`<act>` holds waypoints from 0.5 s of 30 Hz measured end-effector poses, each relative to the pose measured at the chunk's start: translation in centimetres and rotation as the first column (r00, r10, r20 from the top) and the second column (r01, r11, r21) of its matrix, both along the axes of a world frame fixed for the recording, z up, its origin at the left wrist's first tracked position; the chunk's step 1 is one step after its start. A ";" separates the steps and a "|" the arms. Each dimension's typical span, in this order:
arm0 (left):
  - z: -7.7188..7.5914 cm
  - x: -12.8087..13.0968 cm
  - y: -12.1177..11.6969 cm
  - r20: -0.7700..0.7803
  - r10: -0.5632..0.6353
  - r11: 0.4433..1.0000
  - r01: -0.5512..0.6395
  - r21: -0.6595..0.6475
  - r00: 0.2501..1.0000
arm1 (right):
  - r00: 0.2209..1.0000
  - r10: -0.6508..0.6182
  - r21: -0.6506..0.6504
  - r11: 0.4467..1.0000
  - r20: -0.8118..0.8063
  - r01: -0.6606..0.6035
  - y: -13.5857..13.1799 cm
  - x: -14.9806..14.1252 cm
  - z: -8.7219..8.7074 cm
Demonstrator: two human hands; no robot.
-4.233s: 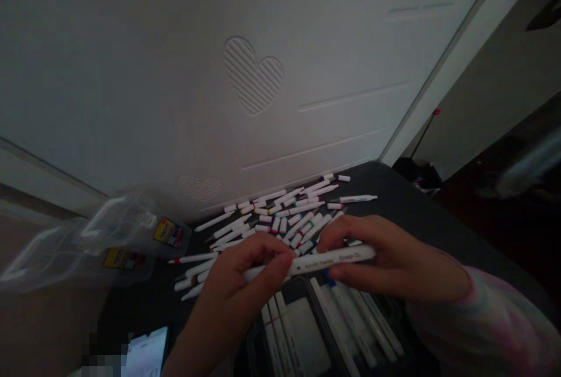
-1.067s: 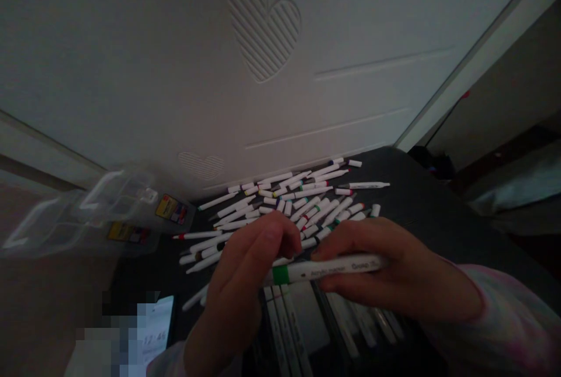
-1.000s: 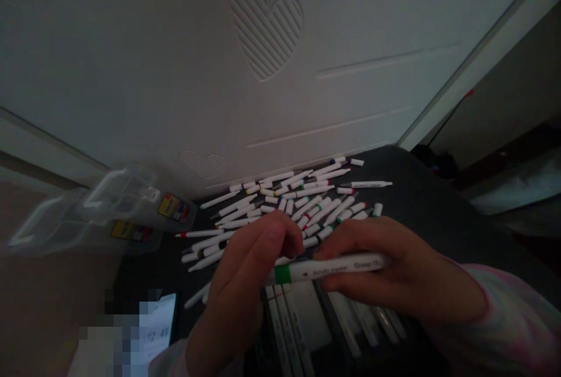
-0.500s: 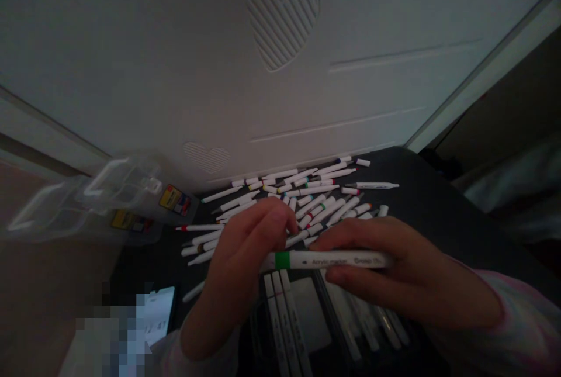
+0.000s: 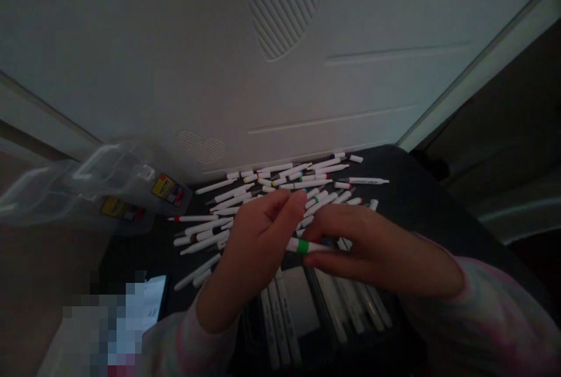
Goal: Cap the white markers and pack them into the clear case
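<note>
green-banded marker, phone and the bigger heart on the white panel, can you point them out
green-banded marker (image 5: pixel 302 246): head view, on its green band
phone (image 5: pixel 154 300): head view, on its lit screen
bigger heart (image 5: pixel 283 7): head view, on its ridged middle

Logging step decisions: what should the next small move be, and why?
Probably lower the green-banded marker beside the three aligned markers. The left hand grips it, the right hand is at its other end (whether it pinches is unclear), and a pale panel shows alongside those three, lower in view than the hands.
</note>
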State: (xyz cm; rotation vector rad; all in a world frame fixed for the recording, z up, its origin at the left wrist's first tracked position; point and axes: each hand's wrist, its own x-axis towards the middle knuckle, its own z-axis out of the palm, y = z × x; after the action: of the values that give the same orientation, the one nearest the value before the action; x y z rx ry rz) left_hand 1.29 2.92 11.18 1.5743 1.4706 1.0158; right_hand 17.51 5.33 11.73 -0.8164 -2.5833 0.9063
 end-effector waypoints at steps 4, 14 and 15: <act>-0.5 0.6 0.0 0.105 -0.018 1.000 0.018 0.002 0.994 | 1.000 -0.011 -0.066 0.998 0.001 0.011 0.2 0.4 -0.2; 0.1 0.3 -0.6 0.270 0.031 0.999 -0.039 0.024 0.962 | 0.976 -0.107 -0.368 0.929 -0.189 0.030 0.4 1.5 0.1; 0.2 0.2 -0.7 0.273 0.034 0.998 -0.046 0.037 0.961 | 0.972 -0.108 -0.386 0.922 -0.206 0.021 0.3 1.6 0.1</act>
State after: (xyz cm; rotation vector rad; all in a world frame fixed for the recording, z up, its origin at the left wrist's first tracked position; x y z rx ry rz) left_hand 1.54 2.23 11.41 1.3747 1.3016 1.2412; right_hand 19.10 5.65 11.85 -0.8335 -2.2024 1.4207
